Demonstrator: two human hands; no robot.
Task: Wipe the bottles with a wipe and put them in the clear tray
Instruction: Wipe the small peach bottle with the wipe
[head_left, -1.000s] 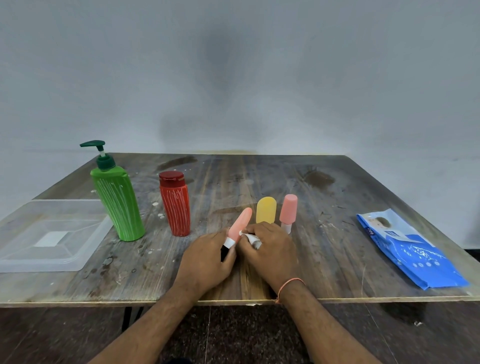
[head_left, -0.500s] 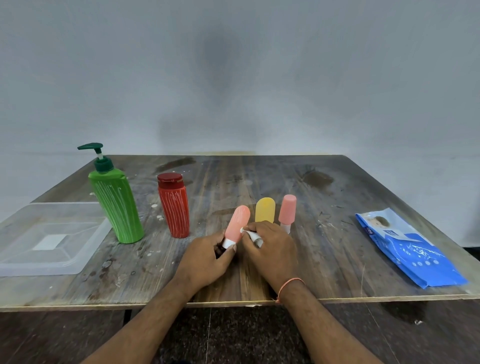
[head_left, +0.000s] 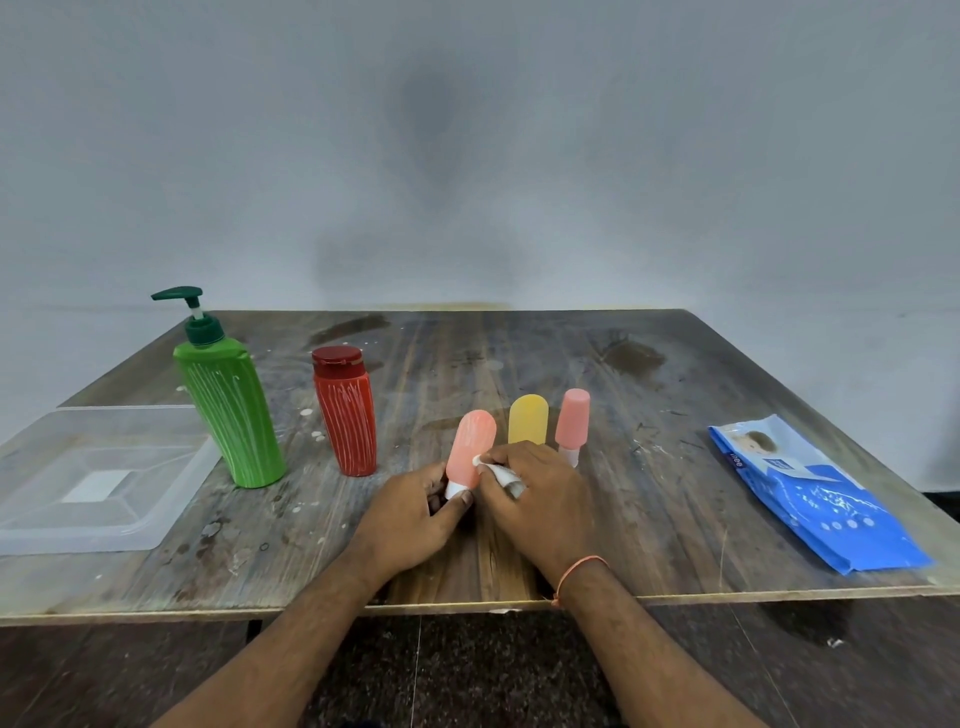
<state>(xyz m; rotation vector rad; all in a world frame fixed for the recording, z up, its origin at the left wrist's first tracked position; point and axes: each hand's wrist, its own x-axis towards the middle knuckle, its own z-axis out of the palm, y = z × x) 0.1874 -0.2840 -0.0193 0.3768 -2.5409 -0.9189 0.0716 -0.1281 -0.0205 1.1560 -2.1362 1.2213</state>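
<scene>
Worktop: we see a worn, stained brown wooden worktop (head_left: 649, 519) carrying everything, set against a plain grey wall (head_left: 467, 156).
Tray: a clear, shallow rectangular plastic tray (head_left: 171, 499) lies at the worktop's left edge; we see no bottle in it.
Wipe pack: a flat blue plastic packet of wipes (head_left: 815, 499) lies near the right edge, well apart from the bottles.
Pump bottle: a tall green plastic bottle with white streaks and a dark green pump head (head_left: 228, 410) stands upright just beside the tray's right rim.
Red bottle: a red plastic flip-cap bottle with white streaks (head_left: 345, 410) stands upright to the right of the green one.
Left hand: our left hand (head_left: 415, 514) grips the white cap end of a small salmon-pink rounded tube bottle (head_left: 470, 444), holding it cap-down, tilted slightly right.
Right hand: our right hand (head_left: 540, 499) has its fingers curled round a crumpled white wipe (head_left: 498, 473), pressing it against the tube's lower right side.
Yellow tube: a small yellow rounded tube bottle (head_left: 528, 423) stands just behind the right hand, its base hidden.
Pink tube: a small pink tube bottle with a pale cap at the bottom (head_left: 571, 423) stands just right of the yellow one.
Wristband: a thin orange thread band (head_left: 579, 569) circles the right wrist.
</scene>
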